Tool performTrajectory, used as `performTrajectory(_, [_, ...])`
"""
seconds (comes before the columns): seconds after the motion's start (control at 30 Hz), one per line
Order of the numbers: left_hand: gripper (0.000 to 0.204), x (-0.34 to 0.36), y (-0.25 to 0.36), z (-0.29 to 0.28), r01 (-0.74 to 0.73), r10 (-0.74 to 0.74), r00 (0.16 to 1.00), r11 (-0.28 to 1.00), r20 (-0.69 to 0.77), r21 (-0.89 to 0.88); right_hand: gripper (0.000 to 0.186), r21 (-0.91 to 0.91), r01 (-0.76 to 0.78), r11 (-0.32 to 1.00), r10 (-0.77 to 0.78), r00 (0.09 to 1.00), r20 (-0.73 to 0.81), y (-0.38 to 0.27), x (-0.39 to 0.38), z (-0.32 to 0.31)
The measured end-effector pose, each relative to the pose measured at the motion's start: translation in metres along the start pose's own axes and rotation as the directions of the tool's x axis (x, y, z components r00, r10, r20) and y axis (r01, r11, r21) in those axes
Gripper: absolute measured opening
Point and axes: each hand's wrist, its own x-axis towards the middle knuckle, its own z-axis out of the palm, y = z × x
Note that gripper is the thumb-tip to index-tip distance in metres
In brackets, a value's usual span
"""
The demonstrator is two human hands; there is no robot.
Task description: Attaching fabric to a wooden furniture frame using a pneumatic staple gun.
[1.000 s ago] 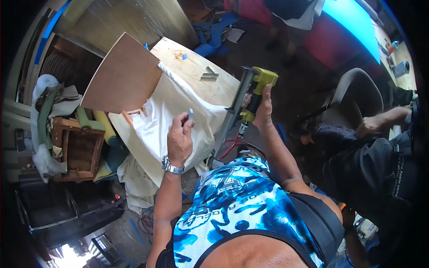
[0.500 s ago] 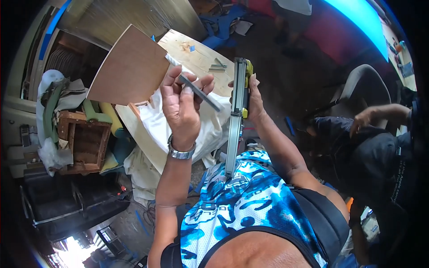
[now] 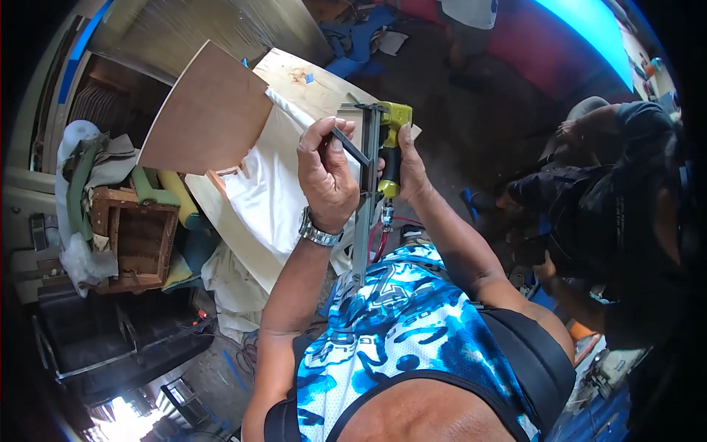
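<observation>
In my left hand (image 3: 329, 180) a dark grey strip of staples (image 3: 349, 145) is pinched between thumb and fingers. Its lower end meets the long metal magazine of the staple gun (image 3: 398, 115); I cannot tell whether it is inside the channel. My right hand (image 3: 412, 166) is wrapped round the gun's black grip, holding it upright with the magazine's lower end near my shirt. A red air hose (image 3: 383, 241) runs from the fitting at the bottom of the handle. Behind the gun lie more staple strips (image 3: 352, 115) on the pale wooden board.
Ahead stands a table with the pale wooden board (image 3: 324, 82), a white cloth (image 3: 258, 202) and a curved brown panel (image 3: 210, 110). At left are a wooden frame (image 3: 136, 239) with foam pieces and a black seat (image 3: 110, 335). A co-worker (image 3: 618, 169) is close at right; another person (image 3: 468, 22) stands farther back.
My left hand has moved right, bringing the staple strip to the magazine. The gun has turned, showing more of its yellow-green body. At right, the co-worker has shifted.
</observation>
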Motion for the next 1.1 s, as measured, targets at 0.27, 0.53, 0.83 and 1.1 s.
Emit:
performTrajectory(0.27, [0.041, -0.003, -0.004, -0.018, 0.071, -0.100, 0.984, 0.979, 0.149, 0.193, 0.074, -0.164, 0.058, 0.985, -0.053, 0.998, 0.038, -0.003, 0.004, -0.003])
performTrajectory(0.53, [0.037, -0.070, -0.007, -0.073, 0.578, -0.559, 0.798, 0.816, 0.225, -0.021, 0.068, -0.174, 0.202, 0.964, -0.229, 0.962, -0.149, -0.036, 0.015, 0.007])
performTrajectory(0.83, [0.046, -0.105, -0.018, -0.043, 0.558, -0.556, 0.830, 0.829, 0.057, -0.044, 0.049, -0.426, 0.398, 0.812, -0.498, 0.854, -0.152, -0.032, -0.005, 0.054])
performTrajectory(1.1, [0.040, -0.099, -0.017, -0.022, 0.733, -0.736, 0.670, 0.637, 0.092, -0.241, 0.024, -0.925, 0.341, 0.168, -0.427, 0.871, 0.244, 0.012, -0.070, 0.101])
